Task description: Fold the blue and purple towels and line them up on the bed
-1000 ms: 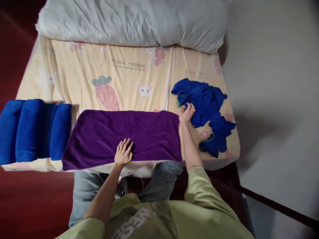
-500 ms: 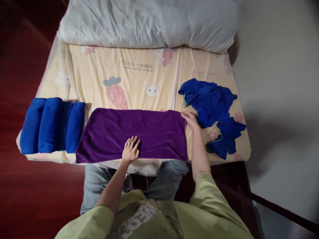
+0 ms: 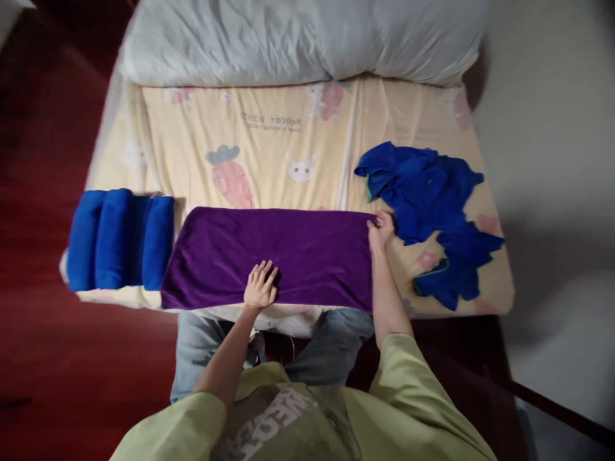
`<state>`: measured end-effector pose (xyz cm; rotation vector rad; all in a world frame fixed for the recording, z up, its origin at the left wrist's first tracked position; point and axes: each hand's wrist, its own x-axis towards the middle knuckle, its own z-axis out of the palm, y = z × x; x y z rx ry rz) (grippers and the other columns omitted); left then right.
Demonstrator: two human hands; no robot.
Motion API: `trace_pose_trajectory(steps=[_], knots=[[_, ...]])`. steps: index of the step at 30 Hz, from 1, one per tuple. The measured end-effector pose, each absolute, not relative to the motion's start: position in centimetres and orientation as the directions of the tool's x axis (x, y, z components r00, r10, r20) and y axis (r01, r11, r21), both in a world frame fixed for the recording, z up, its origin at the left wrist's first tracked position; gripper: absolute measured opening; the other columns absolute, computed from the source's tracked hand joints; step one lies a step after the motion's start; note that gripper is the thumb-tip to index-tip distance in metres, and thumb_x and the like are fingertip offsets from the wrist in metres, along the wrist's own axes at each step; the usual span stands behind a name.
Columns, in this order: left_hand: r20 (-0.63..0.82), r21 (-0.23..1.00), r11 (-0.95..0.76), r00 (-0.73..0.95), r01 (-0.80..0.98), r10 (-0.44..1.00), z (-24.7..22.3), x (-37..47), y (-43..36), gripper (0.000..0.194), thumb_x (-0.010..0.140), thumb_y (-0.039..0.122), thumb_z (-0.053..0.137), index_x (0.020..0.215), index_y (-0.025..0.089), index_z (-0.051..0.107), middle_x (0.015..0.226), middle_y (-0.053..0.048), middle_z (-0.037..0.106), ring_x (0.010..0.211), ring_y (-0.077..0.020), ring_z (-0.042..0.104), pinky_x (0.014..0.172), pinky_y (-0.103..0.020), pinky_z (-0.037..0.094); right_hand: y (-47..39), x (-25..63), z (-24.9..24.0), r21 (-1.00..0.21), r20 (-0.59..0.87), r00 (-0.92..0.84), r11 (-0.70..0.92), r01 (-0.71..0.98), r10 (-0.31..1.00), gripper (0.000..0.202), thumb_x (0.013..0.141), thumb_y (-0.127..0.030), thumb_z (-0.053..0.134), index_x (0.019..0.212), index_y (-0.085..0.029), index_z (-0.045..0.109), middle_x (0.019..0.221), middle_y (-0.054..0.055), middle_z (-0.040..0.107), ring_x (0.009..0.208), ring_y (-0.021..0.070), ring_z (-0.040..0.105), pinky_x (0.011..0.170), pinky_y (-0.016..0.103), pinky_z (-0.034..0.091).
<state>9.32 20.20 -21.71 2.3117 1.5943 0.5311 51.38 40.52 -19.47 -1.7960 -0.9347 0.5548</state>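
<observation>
A purple towel (image 3: 278, 253) lies spread flat along the near edge of the bed, its surface fairly smooth. My left hand (image 3: 261, 285) rests palm down on its lower middle, fingers spread and open. At the towel's far right corner, my right hand (image 3: 382, 229) is closed, with the corner pinched between its fingers. Just beyond that hand, crumpled blue cloths (image 3: 418, 186) lie in a loose heap. To the left of the towel sit several rolled blue towels (image 3: 114, 240), side by side.
The bed has a cream sheet (image 3: 269, 166) printed with carrots and rabbits. A bunched grey quilt (image 3: 288, 45) stretches across the far side. On the right is a pale wall (image 3: 557, 160), and dark red floor (image 3: 38, 256) shows at the left.
My right hand's fingers have gone from lying extended at the towel's far right corner to closing on it. The left hand stays on the towel. The whole view has shifted slightly.
</observation>
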Motion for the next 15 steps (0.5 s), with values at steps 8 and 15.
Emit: trace_pose_trajectory(steps=[8,15], knots=[[0.078,0.532,-0.299,0.306,0.792,0.949,-18.1,8.7,20.5,0.045,0.100,0.027,0.040,0.138,0.025,0.065,0.147,-0.013,0.060,0.142,-0.0290,0.051,0.117,-0.054,0.043,40.6,52.0,-22.5,-0.967,0.128,0.707,-0.070,0.244,0.695,0.030,0.062,-0.012,0.072,0.090,-0.020,0.066,0.105,0.020,0.077,0.102,0.0315,0.077,0.100,0.050,0.059],[0.110,0.420,0.108,-0.168,0.901,0.980,-11.7,-5.0,35.6,0.044,0.098,0.020,0.040,0.136,0.013,0.062,0.135,-0.018,0.064,0.133,-0.0317,0.054,0.117,-0.053,0.040,40.0,51.8,-22.0,-0.972,0.113,0.711,-0.072,0.224,0.694,0.031,0.065,-0.015,0.082,0.092,-0.021,0.070,0.112,0.024,0.076,0.111,0.0346,0.075,0.105,0.057,0.056]])
